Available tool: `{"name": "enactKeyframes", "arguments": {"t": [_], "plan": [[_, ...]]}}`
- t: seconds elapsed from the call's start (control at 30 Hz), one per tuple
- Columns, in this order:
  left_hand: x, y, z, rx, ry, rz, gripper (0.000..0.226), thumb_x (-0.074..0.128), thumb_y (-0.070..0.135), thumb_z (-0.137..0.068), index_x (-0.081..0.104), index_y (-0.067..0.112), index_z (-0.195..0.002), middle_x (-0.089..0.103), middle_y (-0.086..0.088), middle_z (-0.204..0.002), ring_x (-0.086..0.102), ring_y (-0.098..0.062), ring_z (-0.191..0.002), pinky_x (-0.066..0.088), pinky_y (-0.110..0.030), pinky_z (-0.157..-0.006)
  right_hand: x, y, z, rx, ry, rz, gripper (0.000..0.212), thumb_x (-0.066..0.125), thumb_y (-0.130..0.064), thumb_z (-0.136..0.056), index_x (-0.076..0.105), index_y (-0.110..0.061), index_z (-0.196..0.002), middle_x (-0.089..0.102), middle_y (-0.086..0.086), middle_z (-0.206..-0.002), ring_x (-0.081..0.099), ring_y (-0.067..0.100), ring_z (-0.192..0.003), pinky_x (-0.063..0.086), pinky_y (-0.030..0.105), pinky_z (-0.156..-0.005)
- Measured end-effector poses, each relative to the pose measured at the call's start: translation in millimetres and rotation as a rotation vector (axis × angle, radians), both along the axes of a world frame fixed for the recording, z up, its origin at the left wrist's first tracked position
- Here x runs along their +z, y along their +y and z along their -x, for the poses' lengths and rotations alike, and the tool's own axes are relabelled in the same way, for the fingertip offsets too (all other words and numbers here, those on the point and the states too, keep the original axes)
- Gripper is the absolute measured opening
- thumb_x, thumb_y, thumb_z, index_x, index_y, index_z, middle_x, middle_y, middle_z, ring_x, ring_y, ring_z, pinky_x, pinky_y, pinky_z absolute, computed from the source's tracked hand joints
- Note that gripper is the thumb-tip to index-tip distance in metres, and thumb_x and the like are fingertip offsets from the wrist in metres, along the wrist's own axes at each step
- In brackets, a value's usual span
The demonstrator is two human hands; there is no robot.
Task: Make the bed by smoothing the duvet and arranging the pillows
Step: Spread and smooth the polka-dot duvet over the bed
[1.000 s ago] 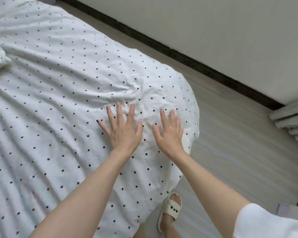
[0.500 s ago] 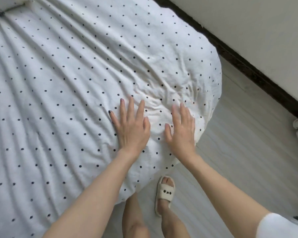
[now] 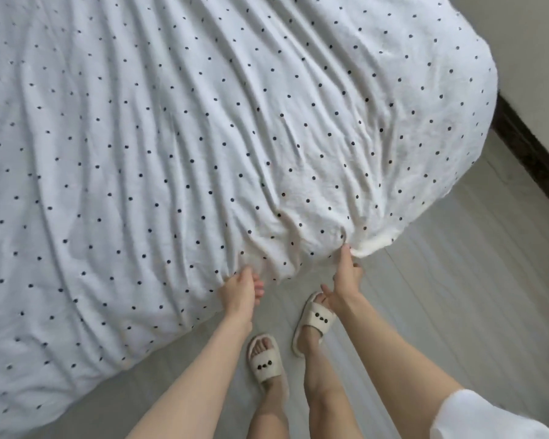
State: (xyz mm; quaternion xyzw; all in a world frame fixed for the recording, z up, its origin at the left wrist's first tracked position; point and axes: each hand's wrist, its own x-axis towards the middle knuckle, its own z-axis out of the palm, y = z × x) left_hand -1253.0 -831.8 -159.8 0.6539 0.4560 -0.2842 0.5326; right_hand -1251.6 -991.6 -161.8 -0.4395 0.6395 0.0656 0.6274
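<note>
A white duvet (image 3: 203,137) with small dark dots covers the bed and fills most of the view, with long creases running toward its near edge. My left hand (image 3: 239,289) grips that hanging edge, fingers curled under the fabric. My right hand (image 3: 344,280) pinches the edge a little further right, near the duvet's rounded corner, with the other fingers loose. The fabric bunches into folds between and above the two hands. No pillow is in view.
Pale grey plank floor (image 3: 457,296) lies below and right of the bed. My two feet in cream slippers (image 3: 265,362) stand close to the edge. A dark skirting board (image 3: 526,153) and a light wall run along the right.
Both hands left the top of the duvet, where they lay flat, and slid down to its near edge, closing on the fabric. The view tilted down, bringing both feet into sight.
</note>
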Motion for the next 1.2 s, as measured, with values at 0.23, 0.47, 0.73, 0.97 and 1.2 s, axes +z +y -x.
{"name": "enactKeyframes", "arguments": {"t": [0.23,0.47,0.73,0.97,1.2], "plan": [[-31,41,16,0.546,-0.001,0.561,0.076,0.066,0.049,-0.077,0.039,0.014,-0.140,0.038,-0.013,-0.147,0.033,-0.030,-0.137,0.027,-0.052,-0.111,-7,27,6,0.003,-0.447,-0.396,0.030,0.045,-0.050,-0.093,0.069,-0.032,-0.096,0.070,-0.005,-0.107,0.064,0.017,-0.097,0.053,0.031,-0.064],[-10,15,33,0.716,-0.168,0.798,0.049,0.061,0.052,-0.080,0.063,0.021,-0.118,0.066,-0.008,-0.120,0.061,-0.026,-0.111,0.048,-0.044,-0.093,7,29,9,0.057,-0.225,0.157,0.031,0.049,-0.045,-0.092,0.058,-0.015,-0.093,0.062,-0.004,-0.085,0.061,0.014,-0.079,0.051,0.034,-0.073],[-17,24,50,0.531,0.319,0.077,0.072,0.079,0.069,-0.043,0.052,0.016,-0.084,0.054,0.001,-0.087,0.044,-0.015,-0.055,0.039,-0.024,-0.048,-42,10,75,0.277,0.170,0.110,0.040,0.049,-0.031,-0.094,0.047,0.000,-0.119,0.055,0.017,-0.105,0.059,0.029,-0.079,0.050,0.035,-0.051],[-10,3,42,-0.256,0.318,-0.038,0.054,0.038,0.045,-0.093,0.050,0.006,-0.129,0.054,-0.016,-0.132,0.052,-0.032,-0.120,0.043,-0.038,-0.097,-18,-30,42,0.435,0.135,0.602,0.058,0.044,-0.017,-0.090,0.023,-0.013,-0.145,0.025,0.016,-0.147,0.037,0.035,-0.129,0.032,0.041,-0.104],[10,-57,-2,-1.301,-0.683,-0.742,0.052,0.054,0.034,-0.083,0.045,0.026,-0.134,0.033,-0.012,-0.147,0.026,-0.035,-0.137,0.034,-0.050,-0.098,-32,-72,3,1.542,0.122,0.610,0.050,0.038,-0.024,-0.094,0.030,-0.018,-0.144,0.025,0.011,-0.152,0.027,0.033,-0.137,0.029,0.044,-0.110]]}}
